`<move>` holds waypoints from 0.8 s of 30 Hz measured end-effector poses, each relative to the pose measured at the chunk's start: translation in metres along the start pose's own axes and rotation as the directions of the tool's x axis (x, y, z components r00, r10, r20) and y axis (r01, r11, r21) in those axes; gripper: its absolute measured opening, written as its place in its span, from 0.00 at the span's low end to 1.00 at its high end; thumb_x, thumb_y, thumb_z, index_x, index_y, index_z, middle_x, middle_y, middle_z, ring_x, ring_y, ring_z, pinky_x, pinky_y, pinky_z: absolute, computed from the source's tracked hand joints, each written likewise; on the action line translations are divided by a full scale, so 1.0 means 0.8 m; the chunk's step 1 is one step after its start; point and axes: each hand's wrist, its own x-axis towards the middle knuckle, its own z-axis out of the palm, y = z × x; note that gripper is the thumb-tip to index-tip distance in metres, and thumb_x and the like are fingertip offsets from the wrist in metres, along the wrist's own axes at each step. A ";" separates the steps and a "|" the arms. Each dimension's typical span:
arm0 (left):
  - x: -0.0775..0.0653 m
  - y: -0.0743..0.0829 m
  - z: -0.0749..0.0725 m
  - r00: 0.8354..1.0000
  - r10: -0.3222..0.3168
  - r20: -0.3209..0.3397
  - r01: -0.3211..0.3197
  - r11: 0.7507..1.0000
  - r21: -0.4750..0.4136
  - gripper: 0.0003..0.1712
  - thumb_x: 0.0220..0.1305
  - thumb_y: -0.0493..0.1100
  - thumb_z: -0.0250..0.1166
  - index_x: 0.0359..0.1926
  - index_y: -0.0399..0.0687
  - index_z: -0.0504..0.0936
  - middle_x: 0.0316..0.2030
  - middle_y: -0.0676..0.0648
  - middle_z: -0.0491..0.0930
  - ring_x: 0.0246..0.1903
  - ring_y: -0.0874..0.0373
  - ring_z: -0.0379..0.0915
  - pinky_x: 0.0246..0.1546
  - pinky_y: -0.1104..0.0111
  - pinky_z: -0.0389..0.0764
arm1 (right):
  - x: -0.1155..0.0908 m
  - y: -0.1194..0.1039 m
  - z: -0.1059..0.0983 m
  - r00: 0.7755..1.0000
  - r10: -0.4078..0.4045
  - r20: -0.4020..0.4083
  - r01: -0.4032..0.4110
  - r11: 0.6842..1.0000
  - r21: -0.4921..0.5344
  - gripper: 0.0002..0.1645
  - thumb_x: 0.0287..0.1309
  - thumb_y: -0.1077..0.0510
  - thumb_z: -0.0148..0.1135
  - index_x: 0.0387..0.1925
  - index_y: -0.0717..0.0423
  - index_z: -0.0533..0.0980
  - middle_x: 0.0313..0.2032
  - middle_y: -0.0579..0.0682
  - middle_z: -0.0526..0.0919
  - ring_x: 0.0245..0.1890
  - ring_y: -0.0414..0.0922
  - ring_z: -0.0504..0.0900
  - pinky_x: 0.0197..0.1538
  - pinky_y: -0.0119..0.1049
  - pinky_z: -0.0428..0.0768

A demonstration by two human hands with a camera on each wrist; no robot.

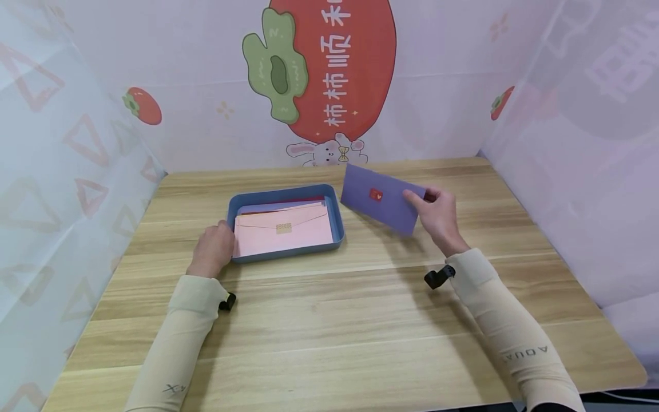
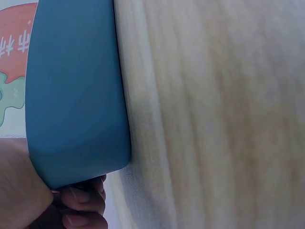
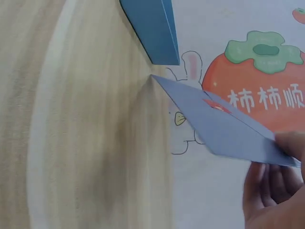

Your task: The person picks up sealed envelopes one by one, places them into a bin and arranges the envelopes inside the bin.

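Observation:
A blue tray (image 1: 288, 254) stands on the table with a pink envelope (image 1: 304, 232) on top of its contents; purple and dark red edges show behind it. My left hand (image 1: 212, 247) grips the tray's left end, and in the left wrist view its fingers (image 2: 83, 200) curl against the outer wall. To the tray's right, my right hand (image 1: 440, 220) holds a purple envelope (image 1: 360, 191) by its right end, thumb on the front face. A red heart seal (image 1: 376, 195) marks this envelope, which is tilted and raised off the table at my hand's end.
The wooden table (image 1: 329, 343) reaches back to a printed cloth backdrop (image 1: 206, 126). Similar cloth hangs along the left and right sides. A small black wrist camera (image 1: 439, 277) sits at the right cuff, another (image 1: 227, 301) at the left.

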 end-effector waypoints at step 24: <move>0.002 0.001 0.000 1.000 -0.022 0.017 0.022 1.000 0.001 0.20 0.80 0.36 0.42 0.56 0.18 0.68 0.47 0.19 0.77 0.37 0.37 0.78 0.41 0.46 0.82 | 0.028 -0.038 -0.017 0.967 -0.154 -0.202 0.159 0.987 0.009 0.31 0.69 0.37 0.66 0.53 0.60 0.85 0.37 0.46 0.84 0.36 0.37 0.85 0.38 0.25 0.84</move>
